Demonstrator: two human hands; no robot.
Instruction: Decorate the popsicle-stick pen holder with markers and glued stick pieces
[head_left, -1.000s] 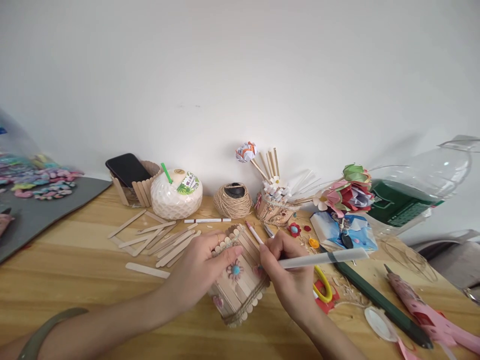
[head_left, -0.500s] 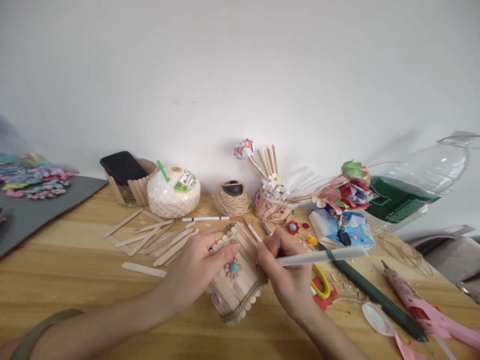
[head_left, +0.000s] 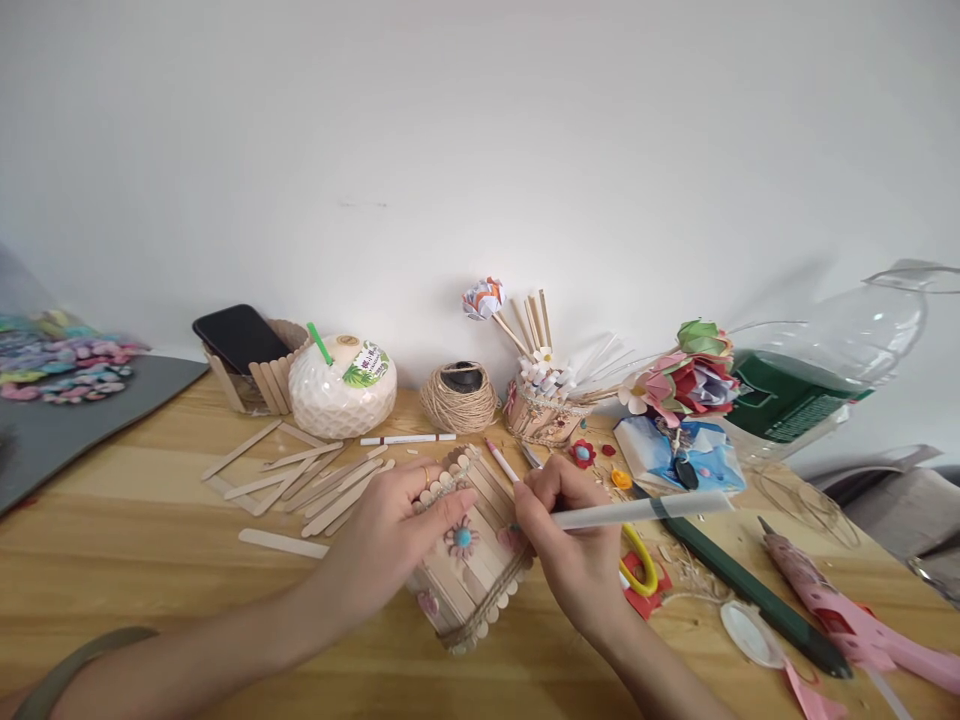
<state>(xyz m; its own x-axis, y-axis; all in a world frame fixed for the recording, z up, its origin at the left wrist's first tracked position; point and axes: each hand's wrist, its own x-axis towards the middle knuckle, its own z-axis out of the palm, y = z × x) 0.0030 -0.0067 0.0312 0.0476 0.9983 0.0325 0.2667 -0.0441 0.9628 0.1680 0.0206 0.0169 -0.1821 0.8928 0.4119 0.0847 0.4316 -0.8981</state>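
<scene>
My left hand (head_left: 397,520) grips a small craft-stick box (head_left: 480,575) by its upper left side, thumb across the front. Scalloped edging and twine run along the box's borders. Blue-centred flower decoration (head_left: 461,538) sits on its face, with pinkish ones near the corners. In my right hand (head_left: 566,525) is a white marker pen (head_left: 645,510) with a dark band, its back end pointing right. My right fingers are at the box's right side, beside a pink flower (head_left: 512,537); they hide the pen's tip. A pink-tipped pen (head_left: 501,460) shows just behind that hand.
Loose craft sticks (head_left: 330,490) lie left of the box. Behind stand a wrapped coconut (head_left: 343,390), a twine ball (head_left: 459,398) and a decorated pot (head_left: 547,412). Yellow-handled scissors (head_left: 640,562), a dark green strip (head_left: 757,585) and a pink glue gun (head_left: 840,610) lie right.
The whole scene has shifted slightly left as the camera moved. Both hands keep their hold on the box and the marker pen, with hardly any other movement.
</scene>
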